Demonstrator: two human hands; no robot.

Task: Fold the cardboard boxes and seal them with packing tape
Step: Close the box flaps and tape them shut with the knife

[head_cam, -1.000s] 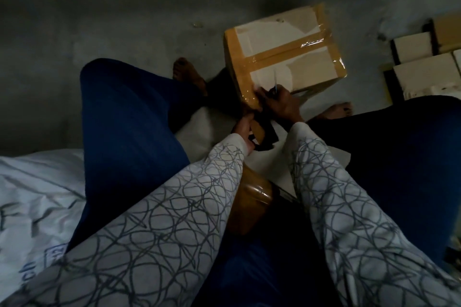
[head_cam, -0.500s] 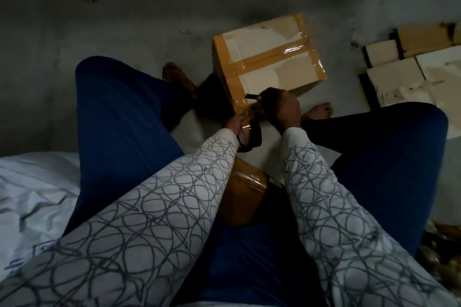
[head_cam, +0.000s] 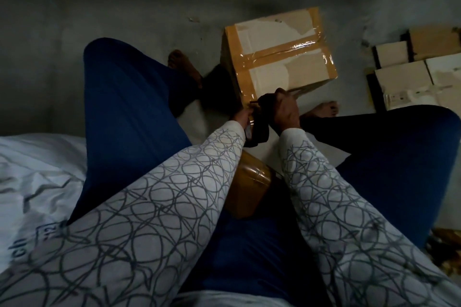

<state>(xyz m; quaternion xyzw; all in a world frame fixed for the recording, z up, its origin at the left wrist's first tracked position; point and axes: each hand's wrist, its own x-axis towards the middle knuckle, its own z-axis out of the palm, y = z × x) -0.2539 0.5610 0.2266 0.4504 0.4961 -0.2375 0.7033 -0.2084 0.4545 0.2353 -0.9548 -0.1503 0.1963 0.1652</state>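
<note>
Resting on grey concrete floor [head_cam: 149,20], taped box [head_cam: 282,75]; right hand [head_cam: 287,113] fingers curled round dark tool [head_cam: 260,132], left hand [head_cam: 242,117] fingers hidden

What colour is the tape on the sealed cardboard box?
Glossy brown tape across the pale cardboard box; the head view shows it.

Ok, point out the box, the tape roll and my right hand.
box [head_cam: 279,72]: head view, on its taped top face.
tape roll [head_cam: 250,182]: head view, on its brown outer side.
right hand [head_cam: 287,113]: head view, on the back of the hand, which grips a dark tool [head_cam: 260,132].
</note>
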